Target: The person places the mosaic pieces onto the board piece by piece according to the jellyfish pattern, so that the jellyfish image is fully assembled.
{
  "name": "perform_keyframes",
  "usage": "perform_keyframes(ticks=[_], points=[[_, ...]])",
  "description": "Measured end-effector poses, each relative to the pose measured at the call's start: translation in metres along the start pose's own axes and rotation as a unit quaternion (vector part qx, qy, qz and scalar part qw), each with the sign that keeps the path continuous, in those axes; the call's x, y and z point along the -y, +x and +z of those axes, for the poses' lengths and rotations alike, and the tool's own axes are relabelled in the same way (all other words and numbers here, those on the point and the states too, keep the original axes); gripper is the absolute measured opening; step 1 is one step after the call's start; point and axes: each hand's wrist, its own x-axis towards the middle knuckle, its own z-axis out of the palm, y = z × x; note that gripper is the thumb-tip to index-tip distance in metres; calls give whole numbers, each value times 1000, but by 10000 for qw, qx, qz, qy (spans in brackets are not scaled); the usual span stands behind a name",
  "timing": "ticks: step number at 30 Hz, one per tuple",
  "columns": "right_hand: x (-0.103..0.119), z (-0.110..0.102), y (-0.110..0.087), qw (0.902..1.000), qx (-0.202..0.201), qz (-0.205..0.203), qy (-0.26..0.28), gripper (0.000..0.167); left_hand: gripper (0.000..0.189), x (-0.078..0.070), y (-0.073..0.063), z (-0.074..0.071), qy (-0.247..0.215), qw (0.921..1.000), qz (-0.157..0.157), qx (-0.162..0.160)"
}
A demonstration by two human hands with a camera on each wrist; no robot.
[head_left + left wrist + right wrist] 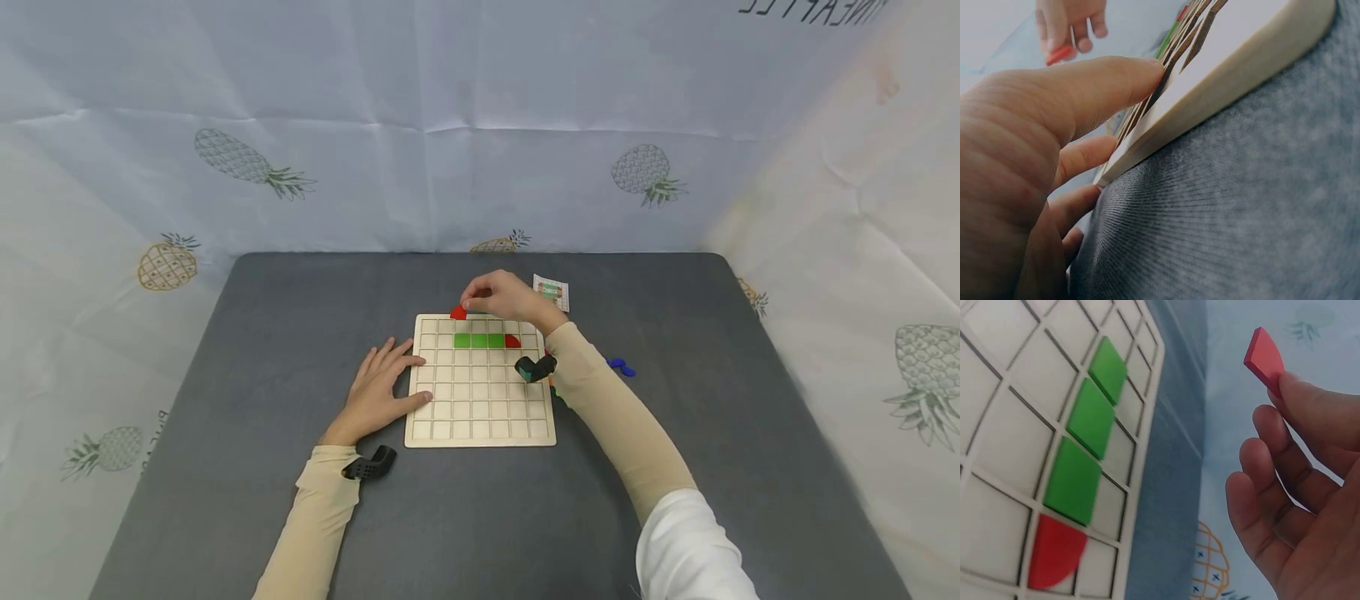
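Note:
A pale wooden grid board (480, 408) lies on the dark table. In one of its upper rows sit three green square tiles (471, 341) side by side, with a red quarter-round tile (512, 341) at their right end. Above the board's far edge, my right hand (502, 296) pinches another red quarter-round tile (1266, 356) between thumb and finger. My left hand (377, 396) rests at the board's left edge, fingers spread; its thumb (1129, 78) lies on the rim.
Behind the right hand lies a small printed card (552, 292) with a coloured pattern. Blue pieces (621, 367) lie right of the board, and other coloured pieces are partly hidden by the right forearm. A pineapple-print cloth (450, 183) hangs behind the table.

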Motion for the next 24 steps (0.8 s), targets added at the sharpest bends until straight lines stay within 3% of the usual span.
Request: perform_keyframes(ticks=[10, 24], points=[[-1, 26, 23, 9984, 453, 32, -328, 15, 63, 1, -1, -1, -36, 10000, 36, -4], [-8, 45, 32, 9928, 758, -138, -921, 16, 62, 1, -1, -1, 17, 10000, -15, 10]])
